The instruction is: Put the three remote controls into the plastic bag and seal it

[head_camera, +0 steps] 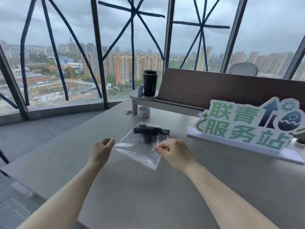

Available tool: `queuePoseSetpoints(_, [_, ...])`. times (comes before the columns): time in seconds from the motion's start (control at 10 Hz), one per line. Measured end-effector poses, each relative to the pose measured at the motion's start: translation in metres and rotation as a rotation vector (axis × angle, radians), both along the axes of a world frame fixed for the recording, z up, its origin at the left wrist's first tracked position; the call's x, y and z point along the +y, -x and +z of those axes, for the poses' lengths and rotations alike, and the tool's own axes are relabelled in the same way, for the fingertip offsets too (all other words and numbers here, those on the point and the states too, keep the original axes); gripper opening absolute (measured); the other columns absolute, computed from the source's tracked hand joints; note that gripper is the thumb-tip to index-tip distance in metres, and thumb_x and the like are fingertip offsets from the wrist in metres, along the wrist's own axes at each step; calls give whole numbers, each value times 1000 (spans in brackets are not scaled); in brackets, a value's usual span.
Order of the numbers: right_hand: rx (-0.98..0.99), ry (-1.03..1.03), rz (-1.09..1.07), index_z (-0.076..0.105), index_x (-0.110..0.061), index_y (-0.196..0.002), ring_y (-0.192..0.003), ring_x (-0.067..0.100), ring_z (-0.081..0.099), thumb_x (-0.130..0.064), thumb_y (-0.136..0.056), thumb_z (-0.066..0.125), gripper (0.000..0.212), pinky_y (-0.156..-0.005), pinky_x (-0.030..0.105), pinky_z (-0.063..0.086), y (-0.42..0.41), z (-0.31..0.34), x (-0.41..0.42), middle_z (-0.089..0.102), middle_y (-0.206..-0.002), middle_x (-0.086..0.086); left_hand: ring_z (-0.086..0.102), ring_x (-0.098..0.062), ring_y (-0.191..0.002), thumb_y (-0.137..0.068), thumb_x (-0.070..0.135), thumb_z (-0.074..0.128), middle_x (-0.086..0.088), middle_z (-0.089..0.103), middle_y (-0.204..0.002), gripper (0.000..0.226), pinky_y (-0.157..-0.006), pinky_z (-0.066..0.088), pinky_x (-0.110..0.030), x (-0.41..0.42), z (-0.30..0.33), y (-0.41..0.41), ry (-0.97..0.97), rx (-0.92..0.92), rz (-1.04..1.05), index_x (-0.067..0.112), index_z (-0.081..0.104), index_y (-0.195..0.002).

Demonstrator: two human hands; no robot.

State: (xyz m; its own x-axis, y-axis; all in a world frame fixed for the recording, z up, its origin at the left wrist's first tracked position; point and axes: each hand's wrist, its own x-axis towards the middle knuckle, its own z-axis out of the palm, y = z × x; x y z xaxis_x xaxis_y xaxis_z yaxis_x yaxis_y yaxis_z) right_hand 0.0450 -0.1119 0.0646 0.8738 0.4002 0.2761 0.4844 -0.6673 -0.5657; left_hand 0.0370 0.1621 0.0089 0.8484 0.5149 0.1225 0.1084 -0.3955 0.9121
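Grey table [165, 195] by tall windows: one clear plastic bag [140, 152], dark remotes [149, 133] seen through it, count unclear. Left hand [101, 150] and right hand [173, 152] each pinch one bag edge, bag stretched between them above mid-table.

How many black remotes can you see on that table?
2 clearly: one lying crosswise, one pointing toward the person beneath it, both behind the plastic bag. A third may be hidden.

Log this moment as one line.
left hand: pinching bag edge | right hand: pinching bag edge | remotes: behind bag, on table
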Motion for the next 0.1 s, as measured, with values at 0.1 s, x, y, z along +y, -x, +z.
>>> queuePoseSetpoints(0.1, [-56, -157, -103, 78, -19, -84, -62, 6, 59, -28, -91, 64, 17, -64, 23, 45, 28, 13, -33, 69, -69, -11, 65, -29, -81, -85, 22, 57, -10, 72, -79, 17, -66, 43, -33, -19, 3, 32, -187, -30, 101, 15, 73, -87])
